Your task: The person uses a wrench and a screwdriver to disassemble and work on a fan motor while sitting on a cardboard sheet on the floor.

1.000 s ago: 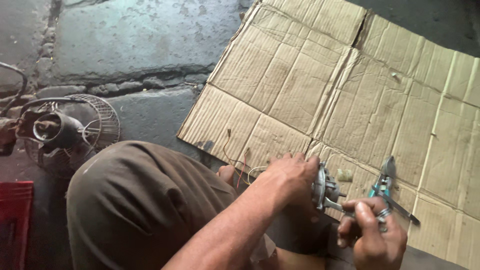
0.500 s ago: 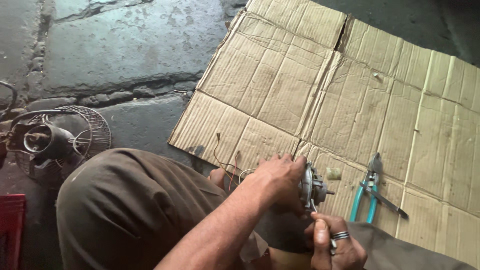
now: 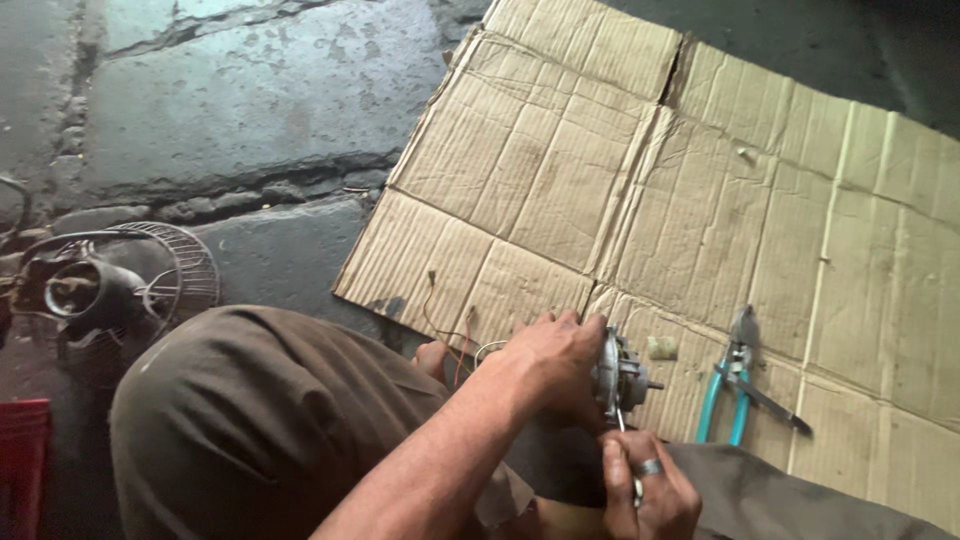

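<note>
The left hand point(image 3: 548, 362) is wrapped tight around a small fan motor point(image 3: 618, 378), fingers curled over its round metal body. It holds the motor up off the ground, near the knee, with the little shaft sticking out to the side, likely so it stays steady while the other hand works on it. Thin wires point(image 3: 452, 335) trail from the motor down onto the cardboard.

The right hand point(image 3: 645, 490), with a ring on one finger, is closed in a fist just under the motor. It grips a thin metal tool point(image 3: 622, 430), maybe a screwdriver, but the view is too small to be sure. The tip points up and touches the motor's underside.

Pliers with blue-green handles point(image 3: 738, 385) lie on the flattened cardboard box point(image 3: 640, 170), just beside the hands, easy to grab. A tiny pale part point(image 3: 662, 347) sits between motor and pliers.

The cardboard has lots of bare room up top and to the right. Its left edge meets cracked stone floor point(image 3: 230, 110). A fan cage with its base point(image 3: 115, 290) rests well apart on the left, by something red point(image 3: 22, 460) in the corner
</note>
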